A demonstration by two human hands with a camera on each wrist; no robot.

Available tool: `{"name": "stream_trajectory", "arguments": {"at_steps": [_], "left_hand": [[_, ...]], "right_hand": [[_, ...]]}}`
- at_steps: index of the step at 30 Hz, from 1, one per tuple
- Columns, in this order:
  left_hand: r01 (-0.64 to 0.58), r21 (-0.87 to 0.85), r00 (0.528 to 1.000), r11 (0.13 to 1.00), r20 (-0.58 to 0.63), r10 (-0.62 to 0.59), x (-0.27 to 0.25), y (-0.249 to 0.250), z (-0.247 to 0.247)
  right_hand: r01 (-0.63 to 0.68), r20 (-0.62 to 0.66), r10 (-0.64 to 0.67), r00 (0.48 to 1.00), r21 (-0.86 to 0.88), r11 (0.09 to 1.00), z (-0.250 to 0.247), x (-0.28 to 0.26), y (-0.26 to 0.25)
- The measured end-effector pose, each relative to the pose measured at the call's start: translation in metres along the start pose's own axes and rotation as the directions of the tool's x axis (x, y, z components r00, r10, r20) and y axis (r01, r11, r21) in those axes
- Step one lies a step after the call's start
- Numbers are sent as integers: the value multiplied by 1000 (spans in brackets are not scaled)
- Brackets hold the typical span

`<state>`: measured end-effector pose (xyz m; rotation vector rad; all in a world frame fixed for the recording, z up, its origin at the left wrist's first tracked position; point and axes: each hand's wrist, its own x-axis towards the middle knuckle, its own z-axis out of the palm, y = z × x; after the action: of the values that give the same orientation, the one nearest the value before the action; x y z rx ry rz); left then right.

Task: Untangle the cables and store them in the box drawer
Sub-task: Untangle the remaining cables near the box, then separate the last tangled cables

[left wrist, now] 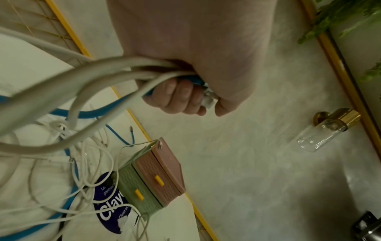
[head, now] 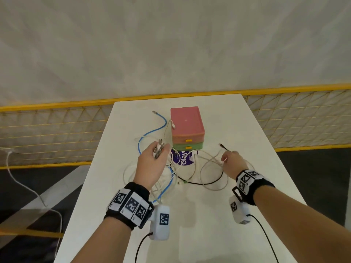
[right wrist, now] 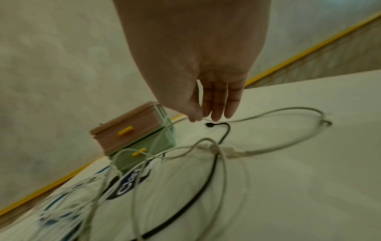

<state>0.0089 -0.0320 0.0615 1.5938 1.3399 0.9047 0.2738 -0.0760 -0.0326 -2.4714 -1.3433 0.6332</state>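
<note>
A bundle of cable ends (head: 159, 149), white ones and a blue one, was gripped in the left hand (head: 152, 164), the fingers (left wrist: 179, 97) curled round it and the plugs sticking out past the thumb. The right hand (head: 232, 162) was held over a white cable (right wrist: 268, 114) on the table (head: 247, 130); its fingers (right wrist: 218, 104) were nearly straight, the thumb close against the forefinger. Whether that cable was actually pinched could not be told.

The rest of the cables (head: 171, 177) lay knotted on the table just in front of the box (head: 187, 128), across a purple-printed bag (head: 183, 158), with a black cable (head: 209, 182) looped through them. One white plug was draped against the box's side. Both drawers, pink (head: 188, 140) above and green (head: 187, 147) below, were seen shut.

The step was judged to be the freeing of one strand. It would be done best if the bundle were kept still and raised, and a single free end followed back through each loop rather than tugged, since pulling would tighten the knot near the white adapter (right wrist: 222, 149) and might drag the light box. A drawer would need opening before anything could be stored.
</note>
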Motion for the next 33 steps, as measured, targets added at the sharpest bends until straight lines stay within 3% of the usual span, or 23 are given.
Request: {"name": "stream_trajectory", "arguments": {"at_steps": [4, 11, 16, 21, 26, 30, 33], "left_hand": [[23, 26, 1000, 999, 20, -23, 3, -3, 6], [73, 41, 997, 996, 34, -75, 6, -8, 12], [64, 42, 997, 997, 27, -66, 4, -11, 12], [73, 51, 996, 996, 40, -76, 4, -14, 9], [84, 36, 996, 996, 41, -85, 4, -14, 7], [75, 39, 995, 996, 63, -78, 5, -13, 10], [50, -12, 994, 999, 98, -48, 6, -10, 12]], "right_hand": [[-144, -78, 150, 986, 80, 986, 1, 15, 19], [-257, 43, 253, 966, 117, 959, 15, 33, 25], [-225, 20, 228, 974, 264, 938, 29, 32, 19], [-86, 30, 81, 996, 277, 957, 29, 28, 23], [119, 124, -130, 984, 99, 988, 29, 17, 42], [19, 72, -19, 997, 1, 1000, 29, 12, 51], [19, -90, -10, 996, 105, 994, 18, 7, 45]]}}
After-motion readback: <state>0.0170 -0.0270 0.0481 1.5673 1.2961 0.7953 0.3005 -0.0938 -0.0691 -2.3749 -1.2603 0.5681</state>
